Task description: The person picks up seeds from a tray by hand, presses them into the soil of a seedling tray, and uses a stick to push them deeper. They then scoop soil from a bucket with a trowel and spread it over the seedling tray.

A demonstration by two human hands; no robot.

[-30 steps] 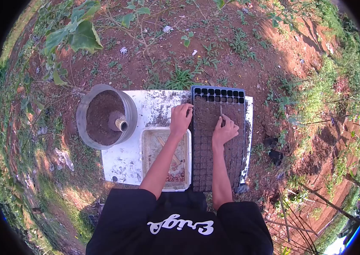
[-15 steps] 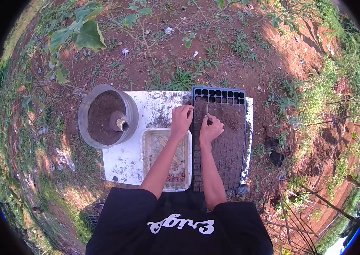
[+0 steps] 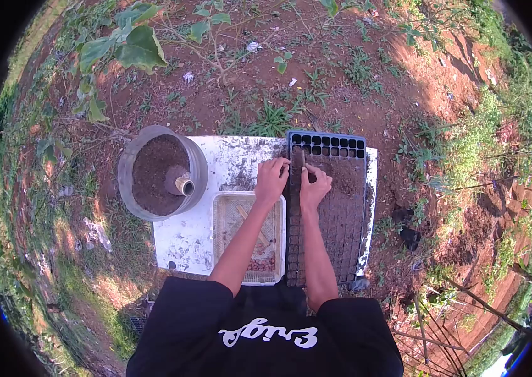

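Note:
A dark seedling tray (image 3: 359, 207) with rows of small square cells lies before me, most of it covered in brown soil. Several cells along its far edge look dark and less filled. My left hand (image 3: 271, 178) is closed at the tray's left rim, its fingertips against that edge. Over the tray's upper left part, my right hand (image 3: 314, 188) pinches a thin flat piece (image 3: 299, 158), brown and wood-like, held upright above the soil. Its lower end is partly hidden by the fingers.
Left of the tray, a pale plastic basket (image 3: 217, 232) holds wooden sticks (image 3: 247, 220) and small reddish pieces (image 3: 263, 264). A bucket of soil (image 3: 153, 169) with a hollow tube (image 3: 184, 185) stands at the white board's (image 3: 181, 242) left edge. Leafy branches (image 3: 143, 50) hang at upper left.
The flat piece in my right hand has turned, showing its broad face instead of a narrow edge. My left hand stays at the rim. The whole view has shifted slightly.

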